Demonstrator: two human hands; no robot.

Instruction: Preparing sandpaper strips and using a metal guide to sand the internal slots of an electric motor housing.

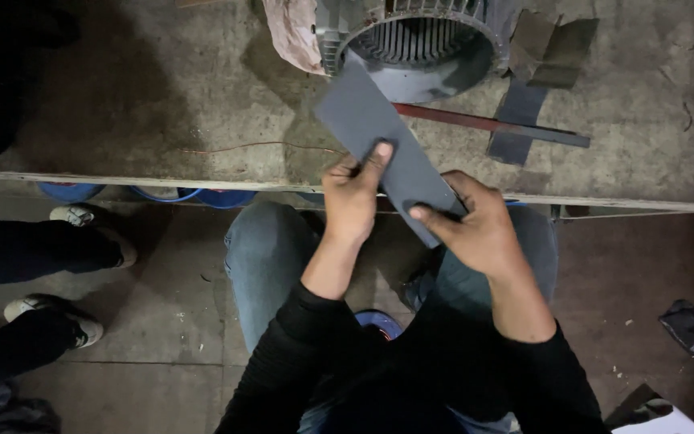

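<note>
Both grips are clamped on 1 thing: a long grey sheet strip [387, 153], stiff-looking, prob. insulating paper or thin card, can't tell which. Left hand [353, 201] pinches it mid-length, thumb flat on top, other fingers under it and hidden. Right hand [479, 225] pinches the near end w/ thumb on top, fingers curled below. 2 holds spaced along the strip keep it flat and taut instead of sagging; it runs diagonally, near end over the person's lap, far end up over the desk [162, 104] edge, apparently in the air, not resting. Far tip points at the open grey motor housing [419, 40] w/ slotted inside, which sits on the desk; whether tip touches housing is unclear, overlap only. Beside the housing: a dark red flat bar [483, 122], more grey offcuts [524, 112], a thin copper wire [259, 145], a pale crumpled bag [291, 32] cut off at top edge. Housing is also cropped at top. Below the desk edge blue round rims [70, 191] show only partly. On the floor, left, another person's 2 shoes [82, 225] and dark legs, body out of frame. Lower right corner dark, items there not readable.
</note>
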